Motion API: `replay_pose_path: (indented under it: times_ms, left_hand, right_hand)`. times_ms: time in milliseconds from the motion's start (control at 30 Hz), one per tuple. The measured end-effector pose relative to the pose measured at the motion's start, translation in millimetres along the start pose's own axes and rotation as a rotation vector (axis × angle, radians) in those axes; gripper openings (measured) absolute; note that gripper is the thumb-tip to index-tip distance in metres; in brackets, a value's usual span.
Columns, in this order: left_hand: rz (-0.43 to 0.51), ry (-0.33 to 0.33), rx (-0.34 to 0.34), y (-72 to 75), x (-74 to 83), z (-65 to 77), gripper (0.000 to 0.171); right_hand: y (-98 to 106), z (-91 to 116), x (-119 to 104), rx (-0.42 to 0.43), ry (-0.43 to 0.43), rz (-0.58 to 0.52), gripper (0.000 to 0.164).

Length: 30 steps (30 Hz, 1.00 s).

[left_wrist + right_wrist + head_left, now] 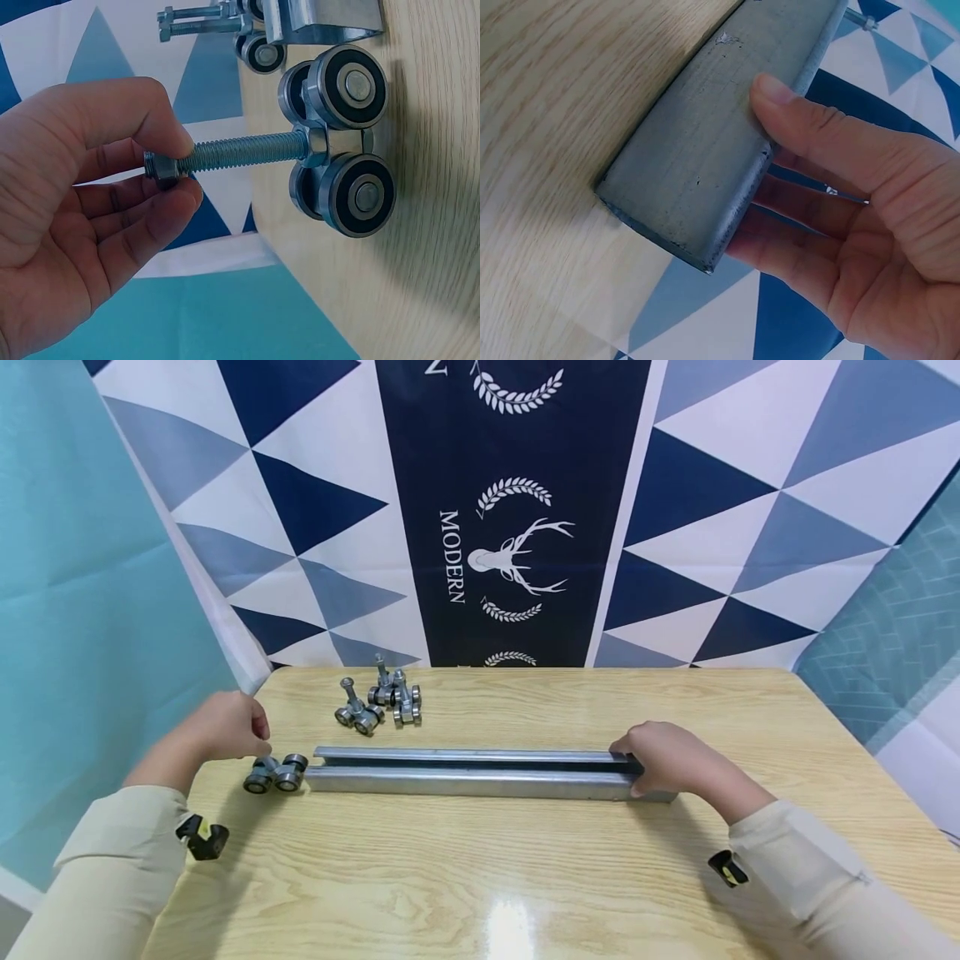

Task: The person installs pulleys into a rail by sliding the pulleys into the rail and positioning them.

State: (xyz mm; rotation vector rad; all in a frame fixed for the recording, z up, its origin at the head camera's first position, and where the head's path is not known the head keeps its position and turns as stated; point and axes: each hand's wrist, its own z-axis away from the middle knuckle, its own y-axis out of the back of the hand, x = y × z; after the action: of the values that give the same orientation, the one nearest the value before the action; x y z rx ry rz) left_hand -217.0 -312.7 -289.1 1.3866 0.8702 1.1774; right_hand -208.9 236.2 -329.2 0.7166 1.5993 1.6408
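Head view, left to right: a person's left hand (228, 727), extending from a pale sleeve (120, 860) with a small black device (202, 837) at the cuff, pinches a roller trolley (276, 773) just beyond the left end of a metal rail. In the left wrist view, thumb and fingertips grip the nut (163, 169) at the free end of the trolley's threaded bolt (247, 152), with the black-and-silver wheels (358, 85) at the opposite end. Whether those wheels touch the wooden worktop (420, 860) cannot be told. Farther back, three more trolleys (382, 695) stand close together, bolts pointing up. The rail (465, 782) lies lengthwise across the worktop, its long slot facing upward. Behind it hangs a dark panel (420, 468) printed with a white stag's head and the word "MODERN," flanked by blue and white triangles. At the rail's right end, the right hand (667, 760) grasps the metal, thumb on the near wall and fingers across to the far edge.
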Motion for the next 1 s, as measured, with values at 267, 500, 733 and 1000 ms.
replay_pose_path:
  times_ms: [267, 500, 733, 1000]
  left_hand:
    - [-0.020, -0.040, 0.001, -4.7, 2.6, -7.2, 0.008]
    - [-0.039, -0.067, 0.008, -5.6, 5.8, -13.2, 0.008]
    - [-0.030, -0.056, 0.018, -8.7, 7.8, -16.9, 0.009]
    - [0.002, -0.074, 0.002, -11.4, 14.3, -19.9, 0.007]
  right_hand:
    - [-1, -1, -2, 0.006, 0.008, 0.003, 0.049]
    - [-2, 1, 0, 0.017, 0.011, 0.015, 0.049]
    - [-2, 2, 0, 0.023, 0.008, 0.007, 0.049]
    - [-4, 2, 0, 0.029, 0.007, 0.022, 0.050]
